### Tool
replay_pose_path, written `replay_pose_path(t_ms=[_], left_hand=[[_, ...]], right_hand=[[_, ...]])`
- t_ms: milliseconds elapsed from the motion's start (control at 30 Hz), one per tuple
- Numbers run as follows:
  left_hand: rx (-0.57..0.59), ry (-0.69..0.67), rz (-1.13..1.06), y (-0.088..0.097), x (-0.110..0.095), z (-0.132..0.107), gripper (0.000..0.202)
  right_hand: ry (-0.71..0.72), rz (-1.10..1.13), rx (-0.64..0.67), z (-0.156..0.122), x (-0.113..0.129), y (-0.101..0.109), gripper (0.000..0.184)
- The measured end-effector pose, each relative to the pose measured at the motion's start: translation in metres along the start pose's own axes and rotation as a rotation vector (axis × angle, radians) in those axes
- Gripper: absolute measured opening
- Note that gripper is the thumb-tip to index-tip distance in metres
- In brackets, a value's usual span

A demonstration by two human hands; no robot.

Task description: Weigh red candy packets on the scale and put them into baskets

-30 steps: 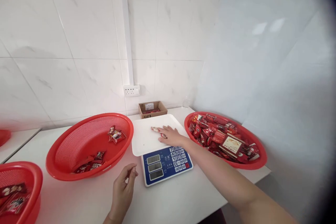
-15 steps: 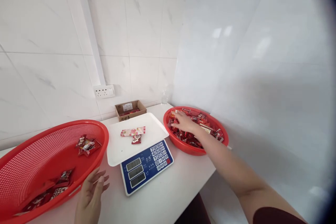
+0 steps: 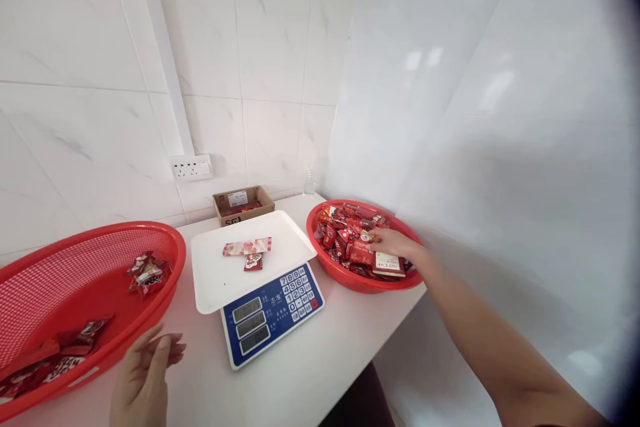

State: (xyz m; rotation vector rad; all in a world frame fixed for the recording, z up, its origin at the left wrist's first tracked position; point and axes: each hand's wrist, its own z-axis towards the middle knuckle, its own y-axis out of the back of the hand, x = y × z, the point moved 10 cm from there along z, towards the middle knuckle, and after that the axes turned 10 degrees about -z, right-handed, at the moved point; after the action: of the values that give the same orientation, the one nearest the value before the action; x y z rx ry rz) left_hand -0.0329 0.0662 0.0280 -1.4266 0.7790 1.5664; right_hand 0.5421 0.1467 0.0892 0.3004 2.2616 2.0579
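My right hand [image 3: 393, 244] is in the right red basket [image 3: 345, 278], fingertips drawn together among red wrapped candies [image 3: 345, 233]. What the fingers pinch, if anything, is hidden. Beside it lies a flat packet with a cream label [image 3: 389, 263]. Loosely bent, with fingers apart and nothing in them, my left hand [image 3: 145, 373] hovers near the left red basket [image 3: 165, 293]. Between the baskets stands a blue and white digital scale [image 3: 273, 320]. Its white pan [image 3: 210, 287] bears a pink patterned packet [image 3: 247, 247] and a small dark red packet [image 3: 253, 262].
Several wrapped snacks [image 3: 149, 272] lie in the left basket, in two groups. Behind the scale, a cardboard box [image 3: 243, 205] holds red packets. A clear plastic container [image 3: 309, 180] stands in the corner. The white table [image 3: 320, 373] meets a tiled wall with a socket [image 3: 191, 167].
My right hand has shifted from the far left of the right basket toward its right side, its fingers now closer together. The view has turned slightly; scale and packets stay put.
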Motion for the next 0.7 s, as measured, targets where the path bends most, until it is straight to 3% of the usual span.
replay_pose_path(t_ms=[167,333,400,467,567,700], left_hand=[[0.112,0.103,0.140,-0.020,0.002,-0.009,0.061],[0.146,0.100,0.101,-0.029,-0.004,-0.016,0.056],[0.161,0.084,0.065,-0.032,-0.007,-0.019,0.053],[0.166,0.062,0.043,-0.034,-0.008,-0.020,0.050],[0.161,0.028,0.015,-0.033,-0.008,-0.020,0.046],[0.160,0.007,-0.018,-0.031,-0.002,-0.019,0.043]], right_hand=[[0.000,-0.052,-0.009,0.004,0.018,-0.005,0.041],[-0.043,-0.069,-0.168,0.005,0.044,0.032,0.042],[-0.013,-0.047,-0.251,0.006,0.072,0.050,0.046],[0.121,0.057,-0.274,0.007,0.117,0.056,0.045],[0.325,0.235,-0.192,0.008,0.185,0.044,0.038],[0.320,0.300,-0.197,0.020,0.231,0.036,0.042]])
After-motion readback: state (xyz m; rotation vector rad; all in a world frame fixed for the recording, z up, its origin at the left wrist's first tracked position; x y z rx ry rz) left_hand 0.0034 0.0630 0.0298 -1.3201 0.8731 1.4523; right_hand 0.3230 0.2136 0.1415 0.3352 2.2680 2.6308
